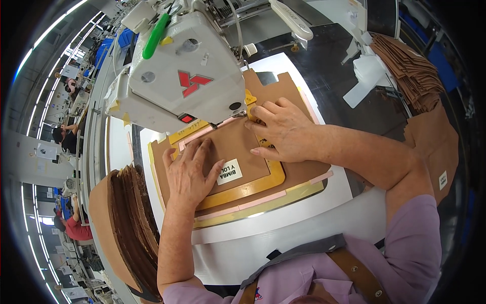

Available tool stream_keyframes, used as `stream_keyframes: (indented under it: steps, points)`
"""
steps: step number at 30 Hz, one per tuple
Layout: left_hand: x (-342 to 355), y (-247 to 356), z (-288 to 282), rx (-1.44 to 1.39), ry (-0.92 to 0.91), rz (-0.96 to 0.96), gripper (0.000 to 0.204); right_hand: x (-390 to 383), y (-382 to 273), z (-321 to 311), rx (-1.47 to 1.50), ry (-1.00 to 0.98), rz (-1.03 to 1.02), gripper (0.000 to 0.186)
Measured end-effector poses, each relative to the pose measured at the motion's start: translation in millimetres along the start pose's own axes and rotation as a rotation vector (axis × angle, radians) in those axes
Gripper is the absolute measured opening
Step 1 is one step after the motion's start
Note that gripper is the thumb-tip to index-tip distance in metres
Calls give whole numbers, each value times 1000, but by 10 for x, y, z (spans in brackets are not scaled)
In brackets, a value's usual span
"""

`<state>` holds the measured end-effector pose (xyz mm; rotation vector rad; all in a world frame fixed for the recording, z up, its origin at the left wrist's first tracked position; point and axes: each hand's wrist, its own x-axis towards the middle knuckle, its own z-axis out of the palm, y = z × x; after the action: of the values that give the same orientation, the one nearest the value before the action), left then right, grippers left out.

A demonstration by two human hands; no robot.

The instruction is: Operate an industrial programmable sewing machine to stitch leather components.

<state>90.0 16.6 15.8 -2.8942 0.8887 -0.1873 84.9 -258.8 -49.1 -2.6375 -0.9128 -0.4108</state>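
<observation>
A flat brown panel (243,147) lies inside a yellow frame (263,183) under the head of a white sewing machine (167,71). A white label (229,172) with black print sits on the panel. My left hand (190,172) rests on the panel's left part, its fingers spread and the thumb beside the label. My right hand (283,131) presses down at the frame's far right side, fingers bent and apart, thumb stretched over the panel. Nothing shows in either hand. The needle area is mostly hidden behind the machine head.
A thick stack of brown pieces (126,228) stands at the left. More brown pieces (407,71) are piled at the far right, near crumpled white paper (367,76). A green-handled tool (156,36) rests on the machine. Other people (78,228) sit far off at the left.
</observation>
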Motion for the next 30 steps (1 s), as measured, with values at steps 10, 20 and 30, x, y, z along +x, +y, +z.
stream_keyframes:
  steps: [10, 20, 30]
  points:
    - [372, 263, 355, -379, 73, 252, 54, -19, 16, -127, 36, -49, -79, 53]
    - [340, 182, 360, -336, 40, 244, 71, -34, -254, -328, 117, -150, -303, 24]
    - [210, 109, 319, -371, 101, 222, 66, 73, -435, -295, 182, -153, -413, 15]
